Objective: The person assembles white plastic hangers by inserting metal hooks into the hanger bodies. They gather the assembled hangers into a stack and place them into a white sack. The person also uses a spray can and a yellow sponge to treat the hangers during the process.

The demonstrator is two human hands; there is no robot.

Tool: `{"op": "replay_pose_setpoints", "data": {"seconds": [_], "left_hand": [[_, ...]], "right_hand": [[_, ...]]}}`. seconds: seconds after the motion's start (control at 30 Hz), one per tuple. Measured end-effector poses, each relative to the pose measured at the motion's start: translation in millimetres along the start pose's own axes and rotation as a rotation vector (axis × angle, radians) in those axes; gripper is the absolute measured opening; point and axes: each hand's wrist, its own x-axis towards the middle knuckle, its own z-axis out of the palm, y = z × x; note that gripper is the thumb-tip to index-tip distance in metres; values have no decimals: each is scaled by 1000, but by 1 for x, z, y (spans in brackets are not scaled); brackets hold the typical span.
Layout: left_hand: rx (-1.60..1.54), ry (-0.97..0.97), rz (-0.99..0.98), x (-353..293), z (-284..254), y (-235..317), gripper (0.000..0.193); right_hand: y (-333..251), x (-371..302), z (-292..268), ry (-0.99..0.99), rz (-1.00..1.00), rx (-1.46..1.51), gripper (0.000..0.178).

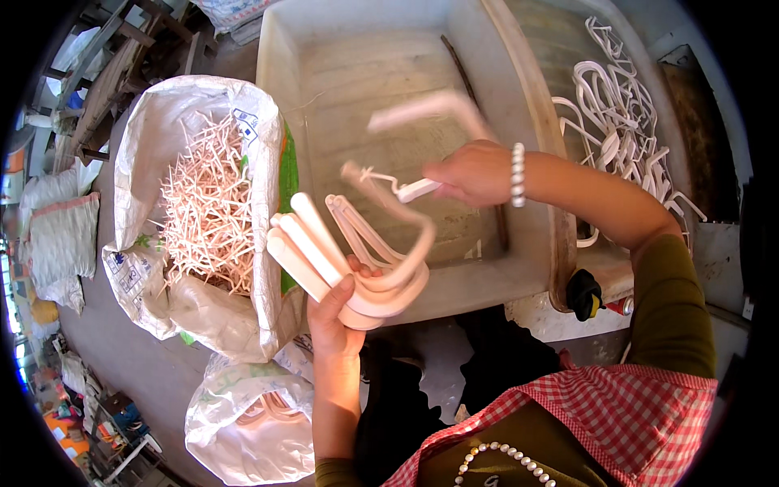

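Note:
My left hand is closed around a bundle of pale pink curved pieces, smooth and hook-shaped like moulded plastic. Their straight ends fan up to the left. My right hand, with a beaded bracelet at the wrist, is closed in a pinch on a slim pale bent piece just above the bundle. Another bent pink piece, smeared by motion, sticks out beyond that hand; whether the two are joined I cannot tell. A thin curved strand runs between the bundle and my right fingers.
A large pale basin lies ahead, with a dark stick inside. Right of its divider, white looped pieces are heaped. At left stands a sack of small pink branching bits; a smaller bag sits below. A black-and-yellow object rests on the near rim.

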Motion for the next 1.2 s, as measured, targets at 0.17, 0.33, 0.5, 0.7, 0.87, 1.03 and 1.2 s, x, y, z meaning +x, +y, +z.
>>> {"op": "replay_pose_setpoints", "data": {"seconds": [0.17, 0.33, 0.5, 0.7, 0.87, 1.03, 1.2], "left_hand": [[1, -42, 30, -8, 0, 1, 44], [-33, -49, -36, -12, -1, 5, 56], [-41, -99, -42, -9, 4, 6, 76], [-215, -252, -170, -18, 0, 0, 81], [-287, -369, -215, -18, 8, -12, 80], [-453, -558, -204, -5, 2, -29, 82], [-390, -421, -266, -9, 13, -23, 76]], "right_hand": [[95, 46, -19, 455, 390, -366, 20], [53, 9, -73, 376, 200, 1087, 32], [20, -21, -35, 104, -132, 1838, 42], [-9, 19, 48, 101, 343, 1501, 47], [-25, 36, 70, 260, 439, 1193, 43], [-50, 41, 75, 194, 439, 1086, 41], [-50, 42, 96, 153, 492, 1158, 32]]}}
